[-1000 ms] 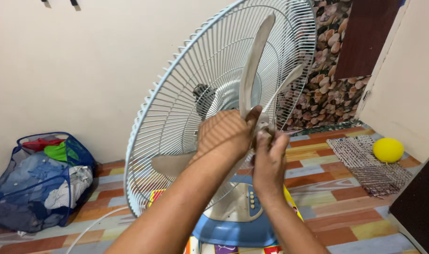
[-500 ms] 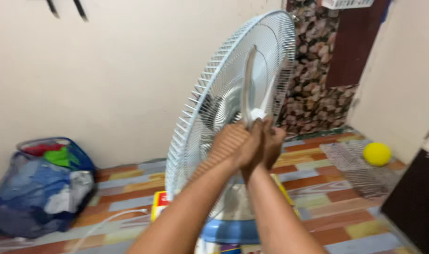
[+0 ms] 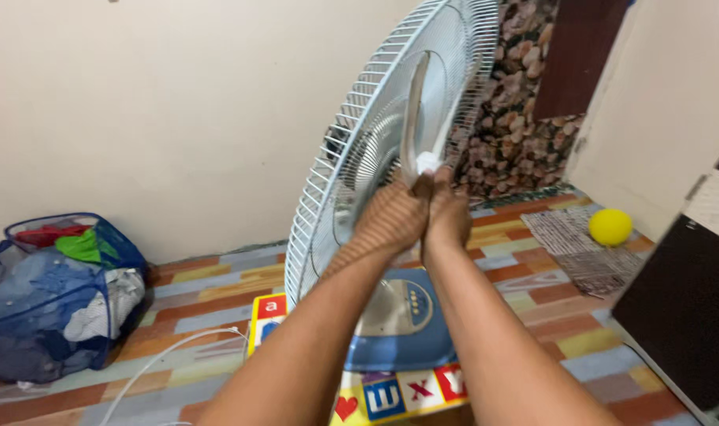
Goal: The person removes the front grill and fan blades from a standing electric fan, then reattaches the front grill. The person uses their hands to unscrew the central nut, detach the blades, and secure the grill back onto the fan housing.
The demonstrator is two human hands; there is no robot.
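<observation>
1. Showing a pedestal fan (image 3: pixel 391 150) tilted toward the camera, standing on its round blue base (image 3: pixel 399 331) over a colourful alphabet mat (image 3: pixel 391 390) on the tiled floor (image 3: pixel 209 292); front guard absent, white wire rear grille (image 3: pixel 328 205) exposed.
2. Gripping at the fan's centre: left hand (image 3: pixel 391 221) and right hand (image 3: pixel 448 214) pressed together, fingers curled closed around the hub area at the root of the translucent grey blade (image 3: pixel 413 118); exact part under the palms hidden, so contact beyond hub and blade root not discernible.
3. Judged handling: blade thin plastic, light, somewhat flexible, likely to crack if bent at the tip; safest purchase at the stiff hub, as taken here, not along the blade edge.
4. Judged handling, continued: grille wires springy and easily deformed; whole fan top-heavy when tilted, base probably sliding readily on the smooth mat.
5. Surrounding items: blue mesh laundry bag (image 3: pixel 56 292) stuffed with clothes at left against the cream wall (image 3: pixel 178 102); white cord (image 3: pixel 170 351) trailing across the floor; yellow ball (image 3: pixel 610 227) beside a woven rug (image 3: pixel 580 244) at right; dark cabinet (image 3: pixel 683 315) at lower right.
</observation>
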